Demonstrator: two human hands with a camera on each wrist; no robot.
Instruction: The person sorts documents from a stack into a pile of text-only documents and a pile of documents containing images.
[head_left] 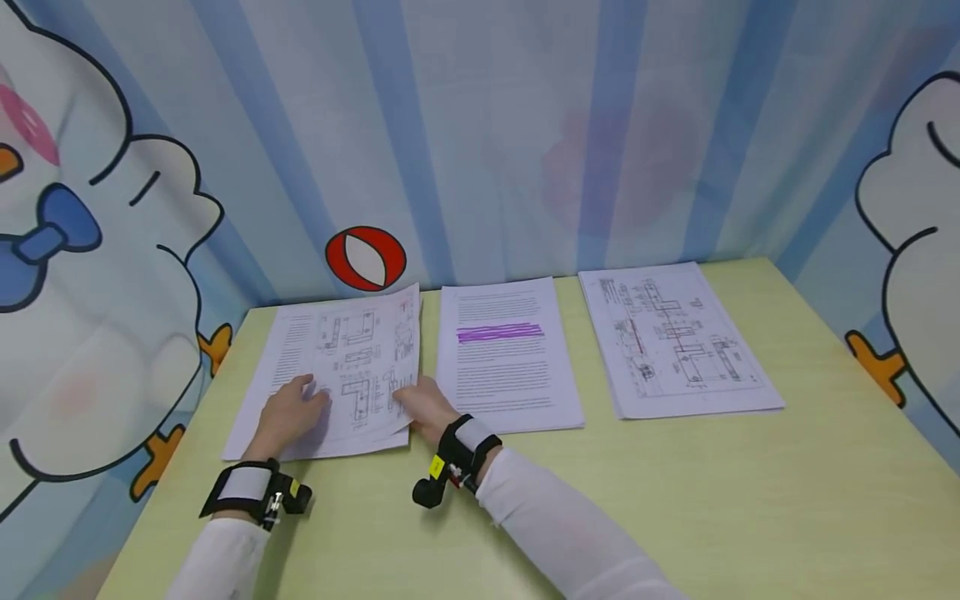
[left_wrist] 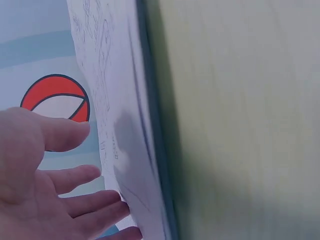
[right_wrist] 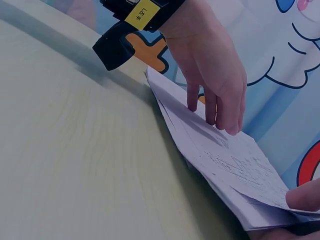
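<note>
A sheet with technical drawings [head_left: 363,337] lies over a printed text page [head_left: 294,333] on the left paper stack. My right hand [head_left: 427,407] pinches the drawing sheet's right edge, thumb on top and fingers below; in the right wrist view the thumb [right_wrist: 305,197] presses the lifted corner. My left hand [head_left: 291,417] rests with its fingertips on the stack's lower left part, fingers extended and slightly spread. Seen from the left wrist, the same hand [left_wrist: 65,195] has its fingertips at the paper, its thumb apart from it.
A middle stack of text pages [head_left: 502,379] with purple marker strokes [head_left: 498,332] lies beside the right hand. Farther right is another stack topped by a drawing [head_left: 675,350]. A striped curtain [head_left: 495,150] borders the back of the light yellow table [head_left: 600,492].
</note>
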